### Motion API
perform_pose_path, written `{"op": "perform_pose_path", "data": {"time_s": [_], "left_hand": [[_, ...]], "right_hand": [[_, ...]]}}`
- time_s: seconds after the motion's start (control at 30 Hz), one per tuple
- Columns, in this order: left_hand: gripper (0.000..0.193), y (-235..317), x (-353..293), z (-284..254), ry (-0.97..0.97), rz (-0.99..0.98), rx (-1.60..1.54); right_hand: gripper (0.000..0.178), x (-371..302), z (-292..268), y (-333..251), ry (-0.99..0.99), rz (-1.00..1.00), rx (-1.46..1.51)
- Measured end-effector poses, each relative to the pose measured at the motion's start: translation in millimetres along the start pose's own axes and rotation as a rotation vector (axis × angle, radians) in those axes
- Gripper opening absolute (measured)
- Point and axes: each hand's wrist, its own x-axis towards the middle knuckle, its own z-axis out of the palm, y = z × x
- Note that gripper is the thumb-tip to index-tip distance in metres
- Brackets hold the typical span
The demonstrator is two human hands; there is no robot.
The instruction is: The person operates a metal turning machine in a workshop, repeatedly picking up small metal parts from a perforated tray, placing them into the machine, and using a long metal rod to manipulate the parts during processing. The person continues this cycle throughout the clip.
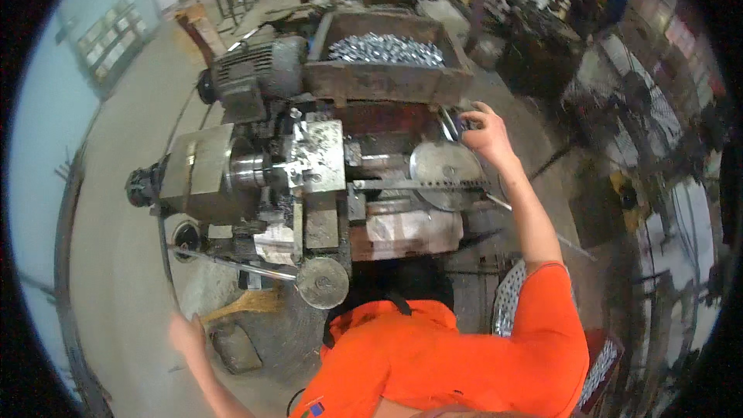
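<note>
A small lathe-like metal machine (325, 155) stands in front of me, with a cylindrical chuck (248, 166) at its left and a large round metal disc (445, 170) at its right. My left hand (186, 333), slightly blurred, is closed at the lower end of a long dark bar (165, 255) that slopes down from the machine's left side. Close by that hand is a straw brush (244, 303). At the disc's far right edge, my right hand (487, 135) has curled fingers beside bright metal rods (449, 124); whatever they grip is hidden.
Behind the machine sits a rusty metal bin (387, 81) heaped with small shiny metal parts (387, 49). An electric motor (259, 73) is left of it. A polished rod (248, 267) and round plate (323, 282) jut toward me. A caged fan (619, 93) stands at right.
</note>
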Motion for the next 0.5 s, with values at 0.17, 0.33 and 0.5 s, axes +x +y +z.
{"op": "perform_pose_path", "data": {"time_s": [0.17,0.33,0.5], "left_hand": [[0.035,104,33,-35,-0.233,0.368,-0.582],[0.033,174,40,24,-0.329,0.606,-0.716],[0.035,203,52,83,-0.691,0.611,-0.729]], "right_hand": [[0.040,-96,-49,69,0.037,0.229,-0.087],[0.039,-203,-82,113,-0.021,0.395,-0.145],[0.033,-356,-97,124,-0.150,0.693,-0.299]]}}
